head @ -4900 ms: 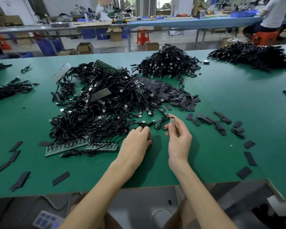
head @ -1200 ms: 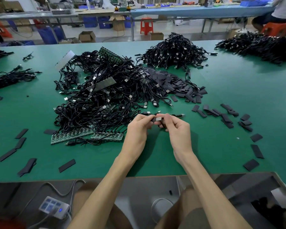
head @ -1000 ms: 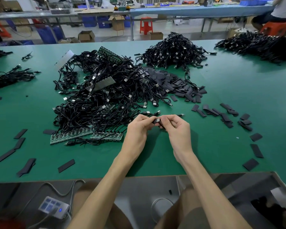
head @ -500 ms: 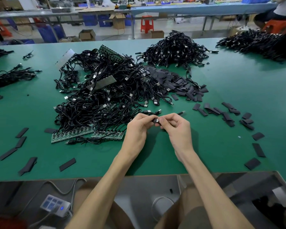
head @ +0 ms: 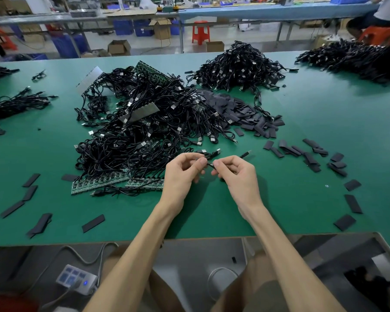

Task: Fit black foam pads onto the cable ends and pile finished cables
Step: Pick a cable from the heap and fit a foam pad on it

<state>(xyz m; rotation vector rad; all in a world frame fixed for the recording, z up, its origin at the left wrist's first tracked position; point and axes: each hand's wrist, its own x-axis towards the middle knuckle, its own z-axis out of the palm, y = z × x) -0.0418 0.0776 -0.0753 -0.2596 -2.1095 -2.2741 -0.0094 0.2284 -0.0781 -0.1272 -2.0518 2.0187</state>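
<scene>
From the head camera, both hands meet just above the green desk (head: 302, 122), near its front edge. The left hand (head: 181, 174) has its fingers (head: 202, 162) curled in, thumb and forefinger pressed together on a thin black cable (head: 209, 165). The right hand (head: 236, 174) mirrors it, its fingers (head: 217, 164) pinching the same cable just beside the left fingertips, so the two pinches nearly touch. The short stretch of cable between them runs roughly left to right. Past the right hand a cable end (head: 245, 153) sticks out, pointing far and to the right, tilted up off the desk; whether it belongs to the held cable I cannot tell.

Just beyond the left hand lies the big tangled heap of cables (head: 144, 131), with green circuit boards (head: 99, 183) at its near edge. Black foam pads (head: 245, 115) are piled on the heap's right side, and loose ones (head: 311, 157) are scattered to the right of the hands. A separate cable pile (head: 236, 66) sits farther back.
</scene>
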